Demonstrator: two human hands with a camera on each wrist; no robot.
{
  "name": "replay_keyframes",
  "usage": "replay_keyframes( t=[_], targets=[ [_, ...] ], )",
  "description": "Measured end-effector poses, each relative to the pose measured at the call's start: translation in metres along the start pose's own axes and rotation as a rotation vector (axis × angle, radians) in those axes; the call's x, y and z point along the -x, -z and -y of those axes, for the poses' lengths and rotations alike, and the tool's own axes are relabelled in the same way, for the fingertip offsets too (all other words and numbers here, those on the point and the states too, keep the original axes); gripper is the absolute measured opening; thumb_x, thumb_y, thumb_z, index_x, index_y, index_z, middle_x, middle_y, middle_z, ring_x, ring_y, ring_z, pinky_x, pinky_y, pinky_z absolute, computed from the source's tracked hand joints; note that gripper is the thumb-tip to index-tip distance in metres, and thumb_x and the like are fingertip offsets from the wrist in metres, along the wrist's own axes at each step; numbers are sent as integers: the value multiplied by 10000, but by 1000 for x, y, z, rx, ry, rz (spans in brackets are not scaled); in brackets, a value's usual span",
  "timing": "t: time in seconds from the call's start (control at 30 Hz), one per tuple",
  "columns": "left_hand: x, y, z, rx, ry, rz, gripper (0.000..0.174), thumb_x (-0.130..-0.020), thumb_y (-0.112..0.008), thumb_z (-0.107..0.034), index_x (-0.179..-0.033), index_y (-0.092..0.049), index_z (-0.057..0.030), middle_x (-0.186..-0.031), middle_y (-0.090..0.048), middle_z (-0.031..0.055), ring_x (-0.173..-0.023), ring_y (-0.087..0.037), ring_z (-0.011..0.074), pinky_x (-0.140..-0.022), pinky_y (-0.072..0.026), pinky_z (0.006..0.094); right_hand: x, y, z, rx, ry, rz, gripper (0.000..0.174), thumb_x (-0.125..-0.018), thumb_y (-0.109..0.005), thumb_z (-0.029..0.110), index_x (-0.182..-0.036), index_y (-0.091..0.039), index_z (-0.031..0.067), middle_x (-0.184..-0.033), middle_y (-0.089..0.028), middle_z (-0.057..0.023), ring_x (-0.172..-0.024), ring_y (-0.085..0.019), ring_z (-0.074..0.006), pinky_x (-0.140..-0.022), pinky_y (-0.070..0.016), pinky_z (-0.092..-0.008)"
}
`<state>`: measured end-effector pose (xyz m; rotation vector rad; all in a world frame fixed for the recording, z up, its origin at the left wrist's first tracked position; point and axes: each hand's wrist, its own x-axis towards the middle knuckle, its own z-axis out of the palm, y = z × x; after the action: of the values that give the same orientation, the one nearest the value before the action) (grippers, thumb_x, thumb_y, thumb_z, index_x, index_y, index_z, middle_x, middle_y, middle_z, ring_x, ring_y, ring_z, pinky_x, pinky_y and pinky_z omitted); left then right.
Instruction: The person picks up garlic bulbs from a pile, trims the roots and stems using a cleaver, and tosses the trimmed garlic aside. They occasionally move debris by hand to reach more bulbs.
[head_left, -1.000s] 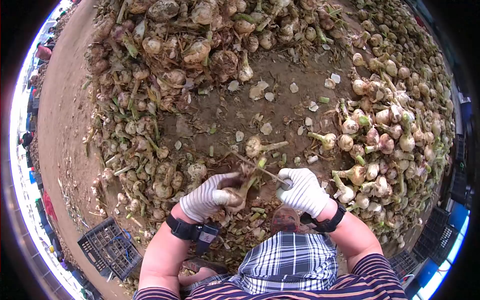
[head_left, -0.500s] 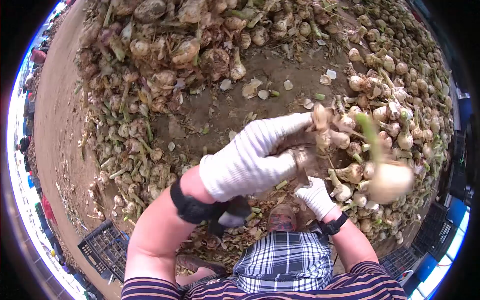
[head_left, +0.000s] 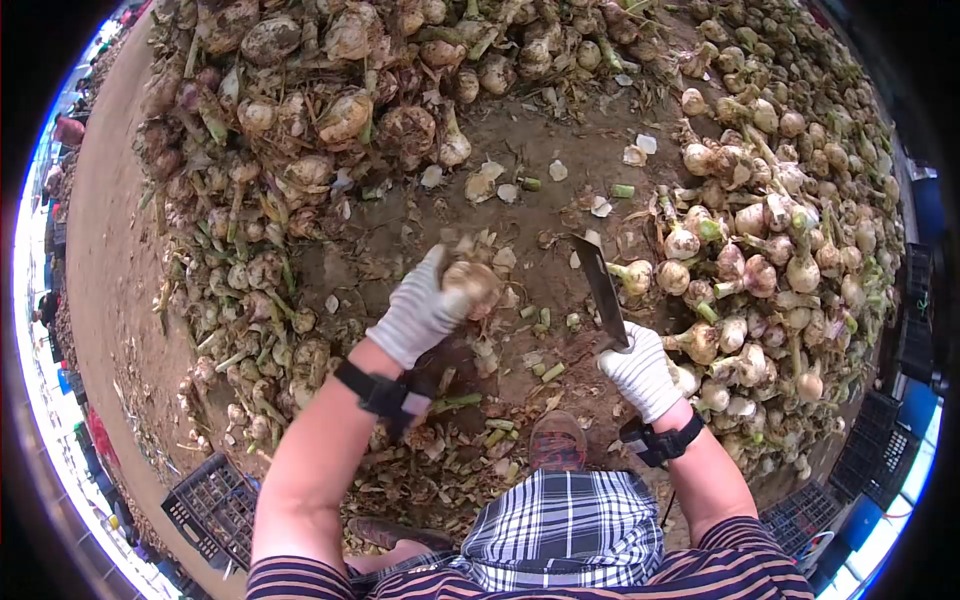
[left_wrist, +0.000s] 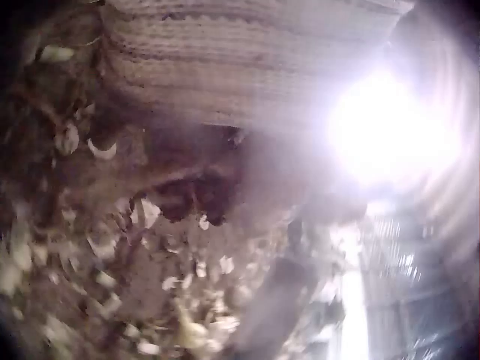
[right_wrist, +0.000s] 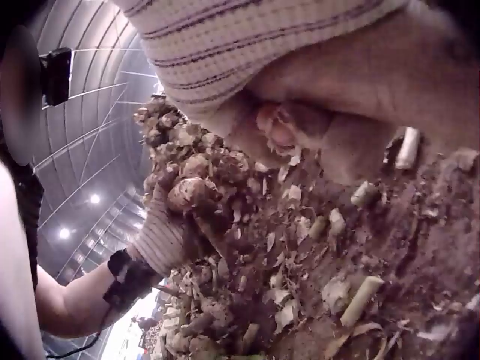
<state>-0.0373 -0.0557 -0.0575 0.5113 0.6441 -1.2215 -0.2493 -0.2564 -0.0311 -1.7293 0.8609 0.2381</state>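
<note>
My left hand [head_left: 413, 318], in a striped white glove, holds a garlic bulb [head_left: 473, 287] above the bare ground in the middle; bulb and fingertips are blurred. Seen from the right wrist, the same bulb [right_wrist: 193, 193] sits at the fingers of the left hand [right_wrist: 163, 238]. My right hand [head_left: 642, 376], gloved alike, grips a knife [head_left: 603, 292] whose dark, wide blade points up and away, apart from the bulb. Only glove cloth and glare show in the left wrist view, with the bulb hidden there.
Stemmed garlic is heaped at the back [head_left: 345, 115] and left. Another garlic pile [head_left: 760, 265] lies right. Cut stem pieces and skin flakes litter the soil [head_left: 420, 225]. A black crate [head_left: 215, 510] stands at lower left, and a shoe [head_left: 557, 440] is between the arms.
My left hand swung right, where a garlic bulb flew toward the right pile, then came back left and took another bulb. The knife left the first bulb's stem and now points away.
</note>
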Motion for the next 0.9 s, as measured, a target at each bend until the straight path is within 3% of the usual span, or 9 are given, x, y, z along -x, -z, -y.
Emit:
replay_keyframes(
  t=[0.1, 0.2, 0.3, 0.37, 0.5, 0.57, 0.73, 0.83, 0.9],
  targets=[
    [44, 14, 11, -1053, -481, -11, 620, -840, -616, -457, -1176, -462, 40, -1141, -548, 119, -1035, -540, 193, -832, -491, 332, 3, -9, 16, 154, 182, -29, 46, -693, -591, 95, -708, -597, 52, -605, -578, -124, -532, -545, -270, -538, -447, -335],
    [52, 7, 25, -1061, -368, 51, 657, -753, -743, -84, -1271, -346, -15, -1144, -554, 91, -1002, -566, 160, -822, -519, 310, 11, -17, 43, 395, 385, 18, 72, -685, -598, 136, -707, -575, 71, -634, -575, -151, -582, -571, -345, -537, -460, -389],
    [68, -8, 39, -729, -328, 28, 687, -724, -723, 33, -1287, -342, -70, -1113, -573, 80, -969, -582, 154, -826, -534, 313, 15, -23, 69, 664, 524, 84, 98, -673, -604, 160, -712, -564, 80, -631, -569, -152, -592, -587, -346, -532, -466, -407],
    [78, -5, 47, -1055, -554, 152, 654, -784, -726, -69, -1323, -356, -54, -1110, -605, 53, -985, -599, 154, -885, -507, 304, 17, -30, 80, 701, 596, 110, 82, -681, -599, 152, -709, -573, 79, -636, -578, -151, -597, -593, -347, -535, -470, -411],
    [69, 8, 56, 5, -161, 201, 293, -944, -525, -273, -1167, -523, -83, -1031, -627, 79, -917, -612, 184, -850, -515, 340, 22, -42, 96, 708, 662, 227, 93, -674, -609, 155, -706, -576, 75, -670, -597, -142, -640, -608, -336, -564, -482, -421],
    [67, 15, 57, 284, 27, 197, 389, -983, -399, -397, -1097, -593, -80, -998, -644, 77, -911, -616, 199, -852, -504, 350, 24, -47, 98, 711, 643, 258, 109, -661, -621, 162, -712, -578, 75, -684, -599, -134, -659, -610, -331, -573, -484, -423],
    [89, -11, 83, -255, -427, -75, 280, -970, -470, -261, -1123, -564, -46, -1017, -639, 76, -902, -620, 191, -829, -515, 349, 20, -56, 74, 658, 662, 204, 161, -635, -645, 194, -724, -570, 83, -673, -580, -134, -658, -604, -336, -563, -479, -417],
    [84, 9, 89, -370, -413, 96, 230, -923, -533, -127, -1136, -527, -42, -1016, -634, 64, -894, -614, 156, -798, -520, 320, 17, -50, 56, 675, 645, 157, 192, -627, -660, 216, -720, -553, 86, -667, -574, -134, -656, -600, -338, -561, -476, -416],
    [87, 12, 97, -905, -664, -16, 350, -823, -636, -29, -1146, -500, -44, -1004, -626, 45, -893, -603, 131, -786, -516, 304, 18, -49, 52, 646, 692, 130, 185, -635, -656, 215, -711, -547, 86, -655, -569, -131, -637, -597, -340, -559, -474, -418]
  ],
)
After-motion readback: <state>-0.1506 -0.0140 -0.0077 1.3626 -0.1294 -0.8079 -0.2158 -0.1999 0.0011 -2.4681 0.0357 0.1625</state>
